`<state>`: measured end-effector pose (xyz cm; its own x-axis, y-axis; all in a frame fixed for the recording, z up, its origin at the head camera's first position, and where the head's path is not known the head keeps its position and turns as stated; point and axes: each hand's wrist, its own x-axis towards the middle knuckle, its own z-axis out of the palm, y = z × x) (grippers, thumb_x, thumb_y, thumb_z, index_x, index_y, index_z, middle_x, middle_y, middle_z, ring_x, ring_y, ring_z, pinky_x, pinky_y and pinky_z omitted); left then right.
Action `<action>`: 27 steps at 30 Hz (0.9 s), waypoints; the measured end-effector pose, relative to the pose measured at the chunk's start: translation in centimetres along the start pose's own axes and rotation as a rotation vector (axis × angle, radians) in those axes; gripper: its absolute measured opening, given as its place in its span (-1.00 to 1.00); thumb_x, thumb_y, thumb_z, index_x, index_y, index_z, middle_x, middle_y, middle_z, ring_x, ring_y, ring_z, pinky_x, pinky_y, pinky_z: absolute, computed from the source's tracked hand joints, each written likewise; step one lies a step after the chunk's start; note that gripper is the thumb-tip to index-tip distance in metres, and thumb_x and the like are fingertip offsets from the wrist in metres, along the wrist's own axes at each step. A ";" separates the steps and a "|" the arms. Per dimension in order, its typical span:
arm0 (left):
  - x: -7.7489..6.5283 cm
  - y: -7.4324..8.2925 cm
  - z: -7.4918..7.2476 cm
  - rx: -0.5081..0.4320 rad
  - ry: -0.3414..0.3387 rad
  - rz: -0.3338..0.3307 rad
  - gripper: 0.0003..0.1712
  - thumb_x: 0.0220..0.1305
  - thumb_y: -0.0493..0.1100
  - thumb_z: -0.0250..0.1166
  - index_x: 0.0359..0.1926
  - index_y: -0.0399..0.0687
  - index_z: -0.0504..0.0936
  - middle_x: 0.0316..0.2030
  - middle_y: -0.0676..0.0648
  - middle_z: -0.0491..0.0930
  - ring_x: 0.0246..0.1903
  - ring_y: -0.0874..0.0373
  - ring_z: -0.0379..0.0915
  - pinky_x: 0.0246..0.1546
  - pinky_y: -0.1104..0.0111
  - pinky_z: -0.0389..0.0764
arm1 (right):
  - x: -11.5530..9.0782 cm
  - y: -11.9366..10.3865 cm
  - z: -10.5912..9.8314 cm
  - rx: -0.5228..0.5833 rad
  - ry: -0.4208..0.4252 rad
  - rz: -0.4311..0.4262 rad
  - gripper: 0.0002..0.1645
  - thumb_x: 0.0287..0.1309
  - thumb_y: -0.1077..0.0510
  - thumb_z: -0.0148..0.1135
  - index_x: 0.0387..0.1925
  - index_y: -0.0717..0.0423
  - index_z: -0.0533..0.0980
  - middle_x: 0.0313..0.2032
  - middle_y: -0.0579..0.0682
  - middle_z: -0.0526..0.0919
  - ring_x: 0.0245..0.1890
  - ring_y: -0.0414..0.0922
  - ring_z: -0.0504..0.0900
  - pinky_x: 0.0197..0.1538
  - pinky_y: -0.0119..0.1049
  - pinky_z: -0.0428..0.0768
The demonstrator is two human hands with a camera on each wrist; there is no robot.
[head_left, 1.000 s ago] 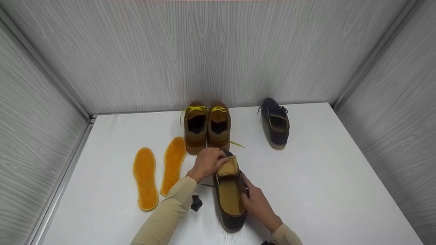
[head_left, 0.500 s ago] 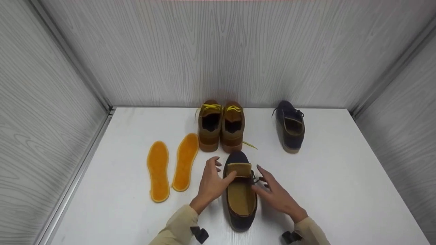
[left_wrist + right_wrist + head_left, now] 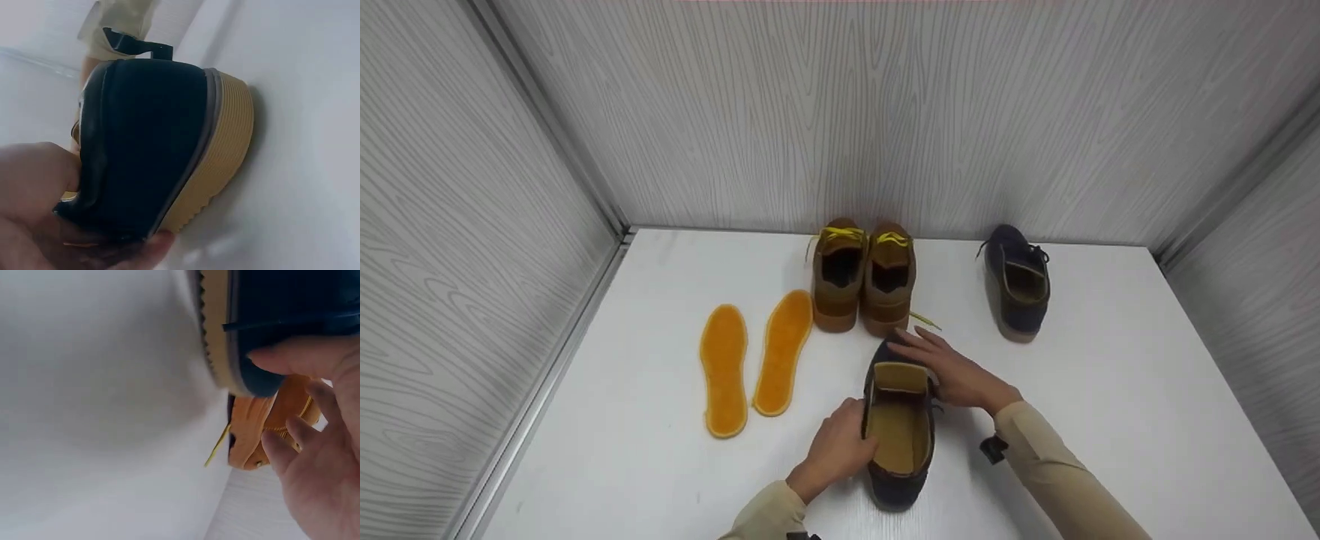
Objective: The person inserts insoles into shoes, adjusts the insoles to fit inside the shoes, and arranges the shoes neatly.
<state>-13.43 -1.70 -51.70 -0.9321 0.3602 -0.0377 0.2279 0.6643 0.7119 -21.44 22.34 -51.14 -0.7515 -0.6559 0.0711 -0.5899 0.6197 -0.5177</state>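
A dark navy shoe [image 3: 894, 491] with a tan lining stands on the white table, its heel toward me and its tongue [image 3: 900, 377] folded back. My left hand [image 3: 837, 442] grips its left side, thumb hooked over the rim into the opening and fingers outside. In the left wrist view the heel and ribbed tan sole [image 3: 228, 135] show. My right hand [image 3: 956, 373] lies over the toe end with fairly straight fingers. In the right wrist view its thumb [image 3: 298, 354] touches the shoe's side near a dangling lace, while the other fingers hang loosely apart.
Two orange insoles [image 3: 725, 371] lie side by side on the left. A pair of brown shoes [image 3: 835, 296] with yellow laces stands just beyond the navy shoe, close to the back wall. Another navy shoe [image 3: 1020, 300] sits at the back right.
Both hands came off the shoe, then returned to it. My left hand moved from the tongue to the left side; my right went from the right side to the toe. The head view swung left.
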 end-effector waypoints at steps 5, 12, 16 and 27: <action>1.2 -0.8 -1.1 -0.018 -0.064 0.091 -0.56 0.17 -0.39 0.12 0.11 -0.21 0.50 -0.10 -0.10 0.61 -0.18 0.11 0.50 -0.09 0.17 0.51 | -1.3 -0.5 -0.2 -0.110 -0.032 -0.038 0.05 -0.14 0.30 0.49 0.40 -0.09 0.21 0.44 0.10 0.04 0.41 0.20 -0.08 0.32 0.20 -0.05; 5.3 -1.0 -4.5 0.093 -0.272 0.183 -0.56 0.23 -0.42 0.08 0.09 -0.05 0.59 -0.07 0.04 0.60 -0.10 0.18 0.46 0.06 0.19 0.43 | -2.7 -0.9 0.0 -0.102 -0.086 -0.028 0.17 -0.23 0.13 0.57 0.43 0.07 0.14 0.42 0.18 0.07 0.40 0.21 0.00 0.31 0.21 -0.03; 7.5 -1.3 -5.1 0.120 -0.332 0.207 -0.56 0.22 -0.43 0.07 0.08 -0.05 0.60 -0.07 0.04 0.60 -0.09 0.15 0.44 0.12 0.20 0.38 | -2.6 -0.4 0.8 -0.050 -0.058 -0.025 0.12 -0.19 0.04 0.56 0.39 0.16 0.17 0.35 0.13 0.24 0.35 0.10 0.17 0.31 0.12 0.09; 7.8 -4.6 -10.3 -0.414 -0.026 -0.018 -0.58 0.30 -0.31 0.16 0.17 -0.30 0.43 0.00 -0.30 0.55 -0.02 -0.13 0.50 -0.03 0.11 0.50 | -2.9 1.8 1.6 0.082 0.002 -0.009 -0.11 -0.06 0.01 0.46 0.29 0.02 0.24 0.21 -0.05 0.39 0.24 -0.04 0.31 0.27 0.01 0.20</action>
<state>-24.64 -8.75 -48.04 -0.9262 0.3710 -0.0673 0.0738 0.3534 0.9326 -19.83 24.68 -53.61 -0.7473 -0.6599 0.0779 -0.5701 0.5766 -0.5853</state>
